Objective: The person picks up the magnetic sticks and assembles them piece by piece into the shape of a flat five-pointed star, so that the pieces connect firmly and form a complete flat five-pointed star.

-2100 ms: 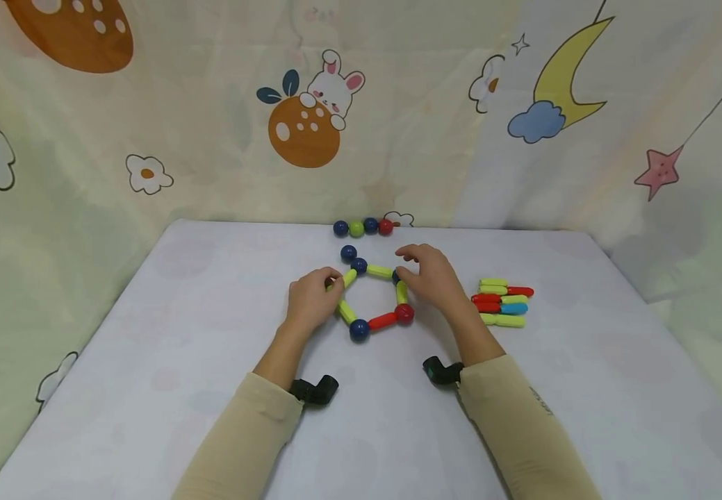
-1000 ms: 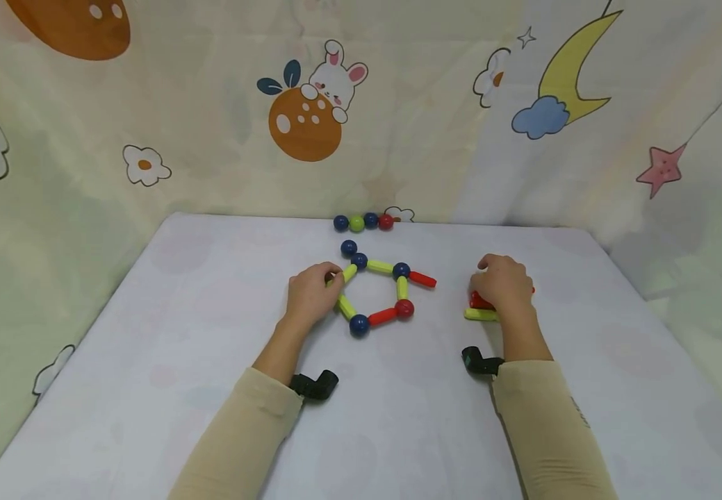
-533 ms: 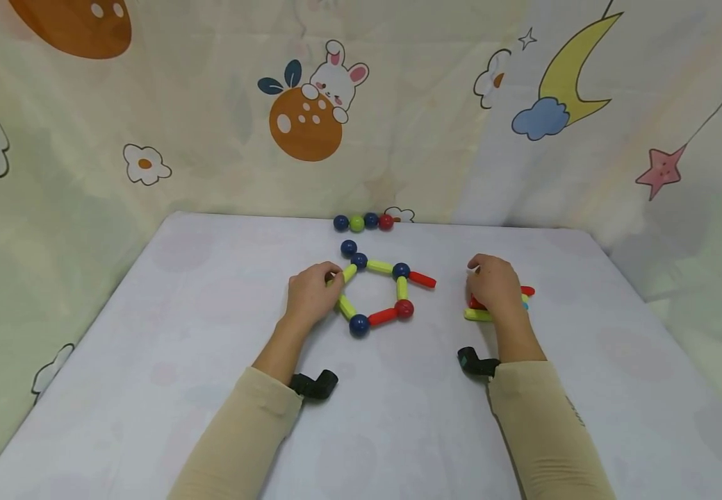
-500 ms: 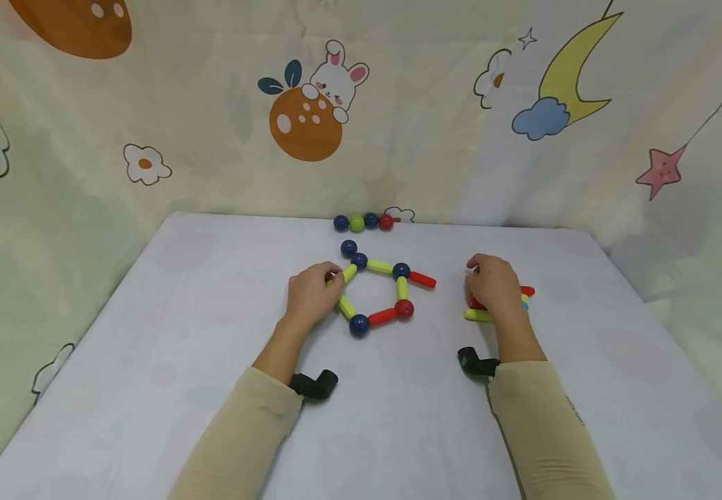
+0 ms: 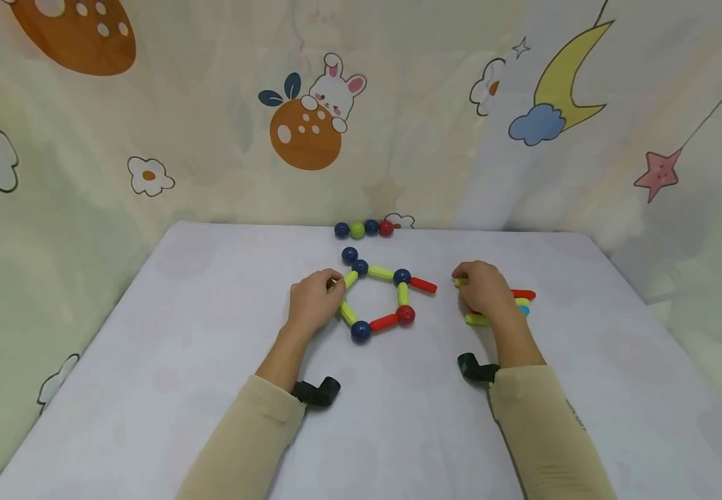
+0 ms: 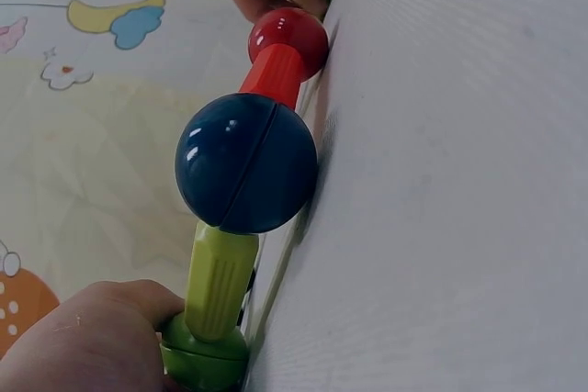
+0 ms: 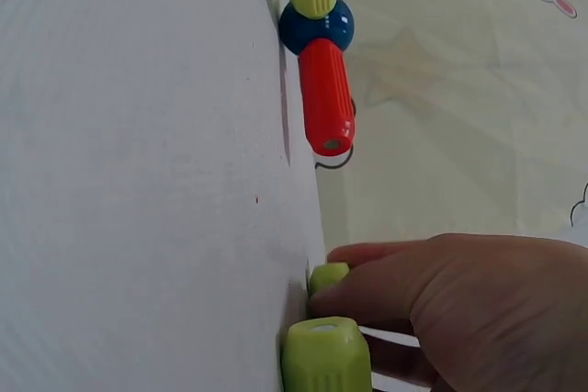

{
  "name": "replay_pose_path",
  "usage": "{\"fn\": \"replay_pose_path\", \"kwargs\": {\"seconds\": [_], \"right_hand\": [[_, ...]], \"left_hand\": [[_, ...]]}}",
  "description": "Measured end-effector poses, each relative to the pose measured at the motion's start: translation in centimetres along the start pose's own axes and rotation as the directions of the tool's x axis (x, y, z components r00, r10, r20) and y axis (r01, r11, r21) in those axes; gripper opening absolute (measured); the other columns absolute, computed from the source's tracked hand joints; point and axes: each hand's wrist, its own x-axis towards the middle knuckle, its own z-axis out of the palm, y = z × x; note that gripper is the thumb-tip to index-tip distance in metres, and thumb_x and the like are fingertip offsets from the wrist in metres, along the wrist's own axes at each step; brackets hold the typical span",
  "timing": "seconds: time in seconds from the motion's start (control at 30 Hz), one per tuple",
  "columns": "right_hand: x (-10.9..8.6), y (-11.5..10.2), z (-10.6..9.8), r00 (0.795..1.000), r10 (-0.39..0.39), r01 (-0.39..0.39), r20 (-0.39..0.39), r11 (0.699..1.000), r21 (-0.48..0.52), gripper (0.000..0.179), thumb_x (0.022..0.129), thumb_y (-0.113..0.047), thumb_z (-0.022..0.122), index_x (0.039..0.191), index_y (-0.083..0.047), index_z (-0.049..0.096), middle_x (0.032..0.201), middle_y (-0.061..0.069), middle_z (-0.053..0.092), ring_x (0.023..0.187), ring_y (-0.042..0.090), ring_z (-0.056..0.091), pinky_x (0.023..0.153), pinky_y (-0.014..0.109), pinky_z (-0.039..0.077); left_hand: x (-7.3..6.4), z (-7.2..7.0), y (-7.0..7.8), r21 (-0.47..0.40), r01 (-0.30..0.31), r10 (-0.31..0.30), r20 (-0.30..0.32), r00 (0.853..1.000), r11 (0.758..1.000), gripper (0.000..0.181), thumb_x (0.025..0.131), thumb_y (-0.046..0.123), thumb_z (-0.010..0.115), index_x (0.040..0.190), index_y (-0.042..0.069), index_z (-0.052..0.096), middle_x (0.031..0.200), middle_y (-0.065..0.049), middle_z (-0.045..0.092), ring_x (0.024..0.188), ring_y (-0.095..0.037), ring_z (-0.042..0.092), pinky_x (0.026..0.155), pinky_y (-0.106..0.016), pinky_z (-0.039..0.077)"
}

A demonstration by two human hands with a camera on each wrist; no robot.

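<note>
A ring of magnetic rods and balls lies on the table. My left hand grips its left corner, where the left wrist view shows a green ball at the thumb. Round the ring are yellow-green rods, navy balls, a red ball and a red rod. Another red rod sticks out rightward from the far right navy ball. Over the rod pile, my right hand pinches a yellow-green magnetic rod, whose tip shows left of the fingers.
Beneath and beside the right hand lie more rods, among them a red one, a blue one and a yellow-green one. A loose-looking navy ball touches the ring's far corner. Several balls line the table's back edge.
My right hand has gone from the ring to the rod pile, leaving a red rod on the far right ball, and now draws a yellow-green rod slightly left. The left hand stays put.
</note>
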Motion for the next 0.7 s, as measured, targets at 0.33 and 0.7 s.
{"fn": "replay_pose_path", "kwargs": {"seconds": [0.33,0.7], "right_hand": [[-0.3,-0.7,0.1,0.993,-0.099,0.099,-0.064,0.995,0.002,0.035,0.101,-0.009,0.061,0.135,-0.006,0.066,0.133,0.021,0.06,0.127,0.041,0.053,0.111,0.06,0.045],[-1.5,-1.4,0.0,0.975,-0.195,0.194,-0.106,0.981,-0.018,0.034,0.1,-0.011,0.065,0.133,-0.009,0.068,0.126,0.017,0.065,0.118,0.037,0.06,0.102,0.055,0.053]], "left_hand": [[-0.1,0.3,0.2,-0.002,-0.002,0.002,0.002,1.0,1.0,0.031,0.1,0.03,0.057,0.116,0.013,0.076,0.106,-0.006,0.076,0.097,-0.025,0.068,0.098,-0.049,0.043],[-0.2,-0.1,0.2,-0.003,0.002,-0.002,-0.003,1.0,1.0,0.03,0.1,0.03,0.056,0.115,0.014,0.076,0.106,-0.005,0.077,0.097,-0.025,0.068,0.096,-0.048,0.043]]}}
